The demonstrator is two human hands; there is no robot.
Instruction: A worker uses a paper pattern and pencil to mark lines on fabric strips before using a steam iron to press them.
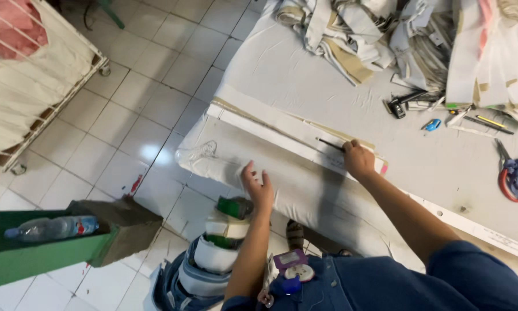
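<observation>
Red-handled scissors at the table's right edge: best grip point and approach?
Probably the looped handles of the scissors, coming from above on the near right. They lie flat on the table with the dark blades pointing away toward the tool clutter, and cloth looks wrapped around the loops. The right hand is busy with a pencil.

A thin dark pencil lies nearly flat, tip pointing left, on a long pale cardboard pattern strip — the strip runs diagonally across a sheet of off-white fabric. The fabric is spread flat over the table edge, its left end hanging down — faint drawn outlines show there.
</observation>
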